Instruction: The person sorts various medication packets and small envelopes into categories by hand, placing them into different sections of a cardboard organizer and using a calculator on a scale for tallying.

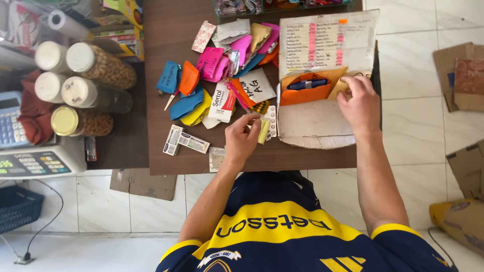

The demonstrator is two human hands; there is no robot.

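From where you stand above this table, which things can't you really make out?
All in the head view:
- The left hand covers part of the blister strips; its grip on them is unclear.
- The right hand hides the yellow folder corner it touches.
- The dark items in the orange pouch are too small to identify.
- The tray is cut off by the top edge.
- The jars' contents are blurred.
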